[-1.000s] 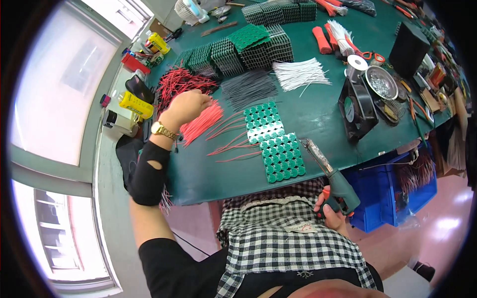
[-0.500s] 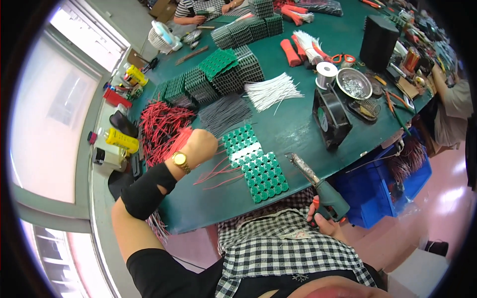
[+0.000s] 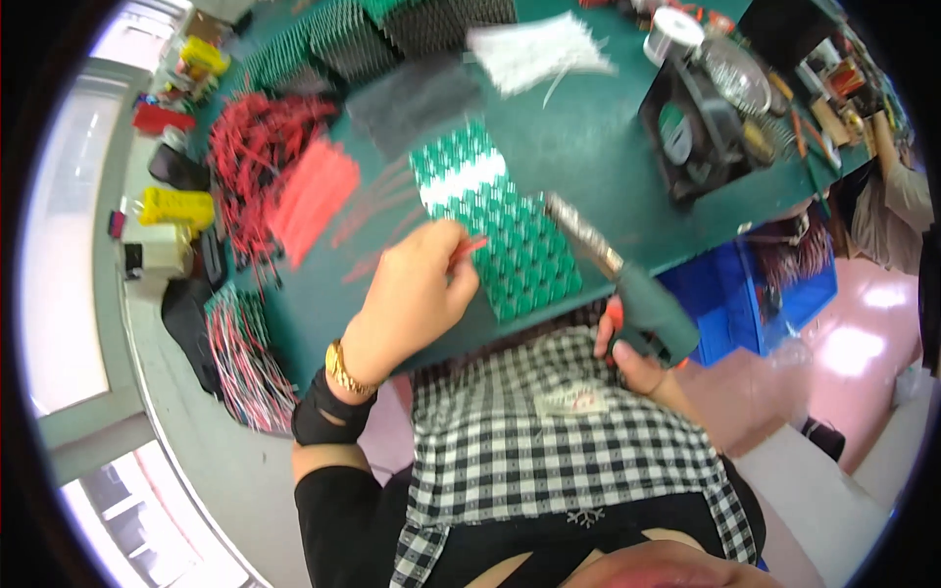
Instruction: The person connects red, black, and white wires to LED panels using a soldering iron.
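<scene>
My left hand (image 3: 414, 286), with a gold watch at the wrist, is closed in a pinch on a short red wire (image 3: 476, 242). The wire's end is over the left edge of a green circuit board panel (image 3: 534, 260) made up of small round boards. My right hand (image 3: 637, 365) grips the handle of a dark green soldering gun (image 3: 655, 316). Its metal barrel reaches up and left, with the tip near the panel's right side. Blurred red wires lie left of the panel, beside a neat pile of red wires (image 3: 319, 196).
Tangled red and black wires (image 3: 235, 167) lie at the left. Black wires (image 3: 417, 98), white wires (image 3: 534, 54) and stacked panels (image 3: 353, 44) are farther back. A black fan (image 3: 691, 132) and a solder spool (image 3: 674, 34) stand right. A blue bin (image 3: 730, 309) is below the table's edge.
My left hand has moved from the red wire pile toward me and right, to the panel's edge, with a red wire. My right hand still holds the soldering gun. The view has tilted downward.
</scene>
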`<state>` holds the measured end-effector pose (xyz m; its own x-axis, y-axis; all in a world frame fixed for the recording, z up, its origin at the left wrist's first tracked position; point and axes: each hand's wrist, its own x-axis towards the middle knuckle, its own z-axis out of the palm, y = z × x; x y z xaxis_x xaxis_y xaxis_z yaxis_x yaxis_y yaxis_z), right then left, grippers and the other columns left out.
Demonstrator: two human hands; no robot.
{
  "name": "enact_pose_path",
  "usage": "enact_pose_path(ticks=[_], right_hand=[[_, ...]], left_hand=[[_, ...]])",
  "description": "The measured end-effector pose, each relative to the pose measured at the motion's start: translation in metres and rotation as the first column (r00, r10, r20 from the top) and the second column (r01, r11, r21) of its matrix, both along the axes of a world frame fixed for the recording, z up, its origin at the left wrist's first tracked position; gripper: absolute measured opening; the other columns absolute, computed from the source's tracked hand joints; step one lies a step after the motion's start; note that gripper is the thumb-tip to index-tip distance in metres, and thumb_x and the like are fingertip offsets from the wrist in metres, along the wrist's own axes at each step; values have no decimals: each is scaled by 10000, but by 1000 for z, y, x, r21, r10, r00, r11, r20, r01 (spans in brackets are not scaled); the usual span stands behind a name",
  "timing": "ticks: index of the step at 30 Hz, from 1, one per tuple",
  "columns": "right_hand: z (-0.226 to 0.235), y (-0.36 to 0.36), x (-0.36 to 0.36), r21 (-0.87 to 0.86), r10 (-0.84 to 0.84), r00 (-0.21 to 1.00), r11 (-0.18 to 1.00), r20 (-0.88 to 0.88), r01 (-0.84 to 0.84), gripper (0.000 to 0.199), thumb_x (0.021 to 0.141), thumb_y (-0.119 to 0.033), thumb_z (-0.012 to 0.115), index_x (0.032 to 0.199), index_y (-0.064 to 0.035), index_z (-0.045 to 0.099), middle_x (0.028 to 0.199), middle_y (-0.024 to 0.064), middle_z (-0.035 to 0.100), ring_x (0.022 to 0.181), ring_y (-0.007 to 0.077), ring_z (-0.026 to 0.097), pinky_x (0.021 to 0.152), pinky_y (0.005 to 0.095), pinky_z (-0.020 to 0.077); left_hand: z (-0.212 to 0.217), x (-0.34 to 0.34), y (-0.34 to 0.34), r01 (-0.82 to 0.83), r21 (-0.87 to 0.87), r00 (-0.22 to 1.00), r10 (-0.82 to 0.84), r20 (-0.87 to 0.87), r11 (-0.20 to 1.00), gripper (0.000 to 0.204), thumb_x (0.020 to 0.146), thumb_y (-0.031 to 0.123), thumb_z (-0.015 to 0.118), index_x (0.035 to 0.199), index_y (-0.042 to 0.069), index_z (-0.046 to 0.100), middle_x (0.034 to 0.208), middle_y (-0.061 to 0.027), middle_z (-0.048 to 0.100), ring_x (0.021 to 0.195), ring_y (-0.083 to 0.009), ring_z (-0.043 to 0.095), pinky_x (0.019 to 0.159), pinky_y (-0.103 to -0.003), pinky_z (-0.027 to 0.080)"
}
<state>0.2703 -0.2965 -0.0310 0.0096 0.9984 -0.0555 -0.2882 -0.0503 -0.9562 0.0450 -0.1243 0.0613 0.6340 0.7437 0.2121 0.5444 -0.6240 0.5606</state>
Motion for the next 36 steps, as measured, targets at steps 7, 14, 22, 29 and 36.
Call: enact_pose_path(ticks=[7, 14, 22, 29, 36], right_hand=[[-19, -6, -9, 108, -60, 998, 992, -27, 63, 547, 811, -246, 636, 1257, -50, 389, 848, 110, 527, 746, 183, 539, 664, 311, 451], [7, -9, -12, -69, -2, 999, 998, 40, 5, 323, 794, -140, 562, 1081, 0, 517, 857, 96, 550, 738, 182, 535, 662, 310, 448], [14, -9, -4, -57, 135, 956, 991, 261, -125, 225, 807, -240, 590, 826, -17, 572, 739, 76, 560, 681, 206, 542, 627, 324, 426], [30, -5, -10, -211, 90, 965, 977, 246, -37, 325, 814, -317, 618, 922, -14, 577, 776, 62, 569, 704, 183, 549, 648, 302, 437], [22, -10, -11, -218, 146, 977, 970, 158, -110, 376, 818, -324, 616, 1013, -9, 551, 841, 58, 554, 734, 161, 535, 663, 292, 437]], left_hand=[[-55, -3, -2, -39, -2, 995, 39, 88, 999, 88, 710, 9, 652, 771, 26, 591, 691, -92, 528, 603, -232, 551, 522, -324, 456], [-59, -13, -5, -126, -122, 986, 138, 94, 985, 78, 699, 26, 661, 743, 24, 596, 693, -80, 559, 573, -197, 569, 512, -299, 463], [-56, -20, -6, -107, -364, 973, 173, 155, 925, 71, 681, 38, 643, 712, 12, 585, 669, -61, 548, 556, -142, 521, 515, -251, 419], [-61, -16, -6, -119, -276, 981, 155, 114, 954, 75, 673, 59, 643, 709, 24, 587, 672, -62, 555, 569, -167, 543, 529, -272, 438], [-63, -16, -7, -135, -238, 984, 158, 82, 962, 72, 673, 74, 643, 714, 33, 600, 684, -69, 576, 597, -196, 582, 543, -293, 460]])
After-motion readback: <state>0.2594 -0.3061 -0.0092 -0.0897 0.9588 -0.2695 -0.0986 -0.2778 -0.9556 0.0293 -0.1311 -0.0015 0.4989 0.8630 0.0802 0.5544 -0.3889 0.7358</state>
